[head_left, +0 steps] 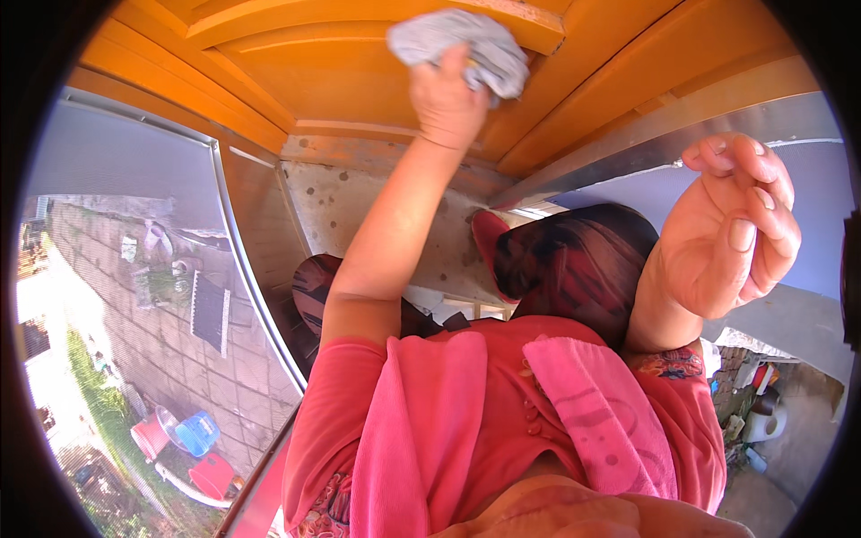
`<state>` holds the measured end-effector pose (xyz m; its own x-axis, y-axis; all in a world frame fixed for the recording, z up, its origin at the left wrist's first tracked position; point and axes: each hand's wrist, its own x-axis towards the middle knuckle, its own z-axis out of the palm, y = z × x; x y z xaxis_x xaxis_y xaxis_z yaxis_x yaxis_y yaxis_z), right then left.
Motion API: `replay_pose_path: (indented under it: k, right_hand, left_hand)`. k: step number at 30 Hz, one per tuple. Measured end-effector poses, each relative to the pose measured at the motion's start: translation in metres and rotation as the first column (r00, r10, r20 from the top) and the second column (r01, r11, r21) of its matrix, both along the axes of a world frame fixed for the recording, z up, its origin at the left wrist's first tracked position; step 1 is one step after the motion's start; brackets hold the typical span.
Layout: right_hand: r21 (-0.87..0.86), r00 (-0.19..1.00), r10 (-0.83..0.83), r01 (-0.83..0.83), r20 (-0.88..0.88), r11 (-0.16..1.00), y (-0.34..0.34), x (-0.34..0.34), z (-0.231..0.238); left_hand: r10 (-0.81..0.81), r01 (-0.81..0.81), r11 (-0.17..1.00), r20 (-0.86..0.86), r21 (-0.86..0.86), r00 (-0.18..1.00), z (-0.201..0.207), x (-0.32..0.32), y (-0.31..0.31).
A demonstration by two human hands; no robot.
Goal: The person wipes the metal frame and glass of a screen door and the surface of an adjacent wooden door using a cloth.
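My left hand [448,103] is raised at the top of the head view, its fingers closed on a crumpled grey cloth [462,45]. The cloth lies against or close to an orange wooden panel [332,85] with raised mouldings; some of its edge is smeared by motion. On the right, my right hand [731,224] is held up in the air, palm partly showing. Its fingers curl loosely, and I see nothing in them. A pink towel [421,430] hangs round my neck over a red top.
A mesh screen [134,251] in a pale metal frame stands at left, with a block wall and buckets [197,433] beyond it. A metal strip [655,139] borders the right side. Below the panel is a speckled ledge [359,197]. A white jug [767,423] stands lower right.
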<state>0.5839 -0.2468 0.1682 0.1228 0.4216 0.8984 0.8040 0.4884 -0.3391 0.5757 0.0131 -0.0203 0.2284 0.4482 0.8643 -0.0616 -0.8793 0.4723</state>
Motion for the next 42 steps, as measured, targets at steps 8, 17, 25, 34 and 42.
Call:
replay_pose_path:
  k: [8, 17, 25, 34, 42]
  right_hand:
    - [0.008, 0.999, -0.001, 0.001, -0.043, 1.0, -0.014, 0.004, -0.002]
    - [-0.048, 0.997, 0.039, -0.042, -0.07, 0.998, -0.023, 0.006, 0.0]
    - [-0.071, 0.996, 0.044, -0.05, -0.083, 0.996, -0.032, 0.01, 0.002]
    - [-0.054, 0.991, 0.045, -0.052, -0.123, 0.997, -0.035, 0.012, -0.001]
    - [-0.013, 0.993, -0.001, -0.001, -0.115, 1.0, -0.03, 0.013, -0.001]
  left_hand:
    - [-0.147, 0.147, 0.987, -0.009, -0.066, 0.989, -0.013, -0.007, -0.014]
    - [-0.281, 0.292, 0.956, -0.313, -0.01, 0.907, 0.001, 0.004, -0.076]
    - [-0.362, 0.294, 0.931, -0.625, -0.215, 0.691, -0.11, -0.018, -0.075]
    - [-0.415, 0.394, 0.908, -0.169, -0.142, 0.894, 0.002, 0.005, -0.081]
    - [-0.31, 0.237, 0.95, -0.535, -0.203, 0.786, -0.08, -0.011, -0.064]
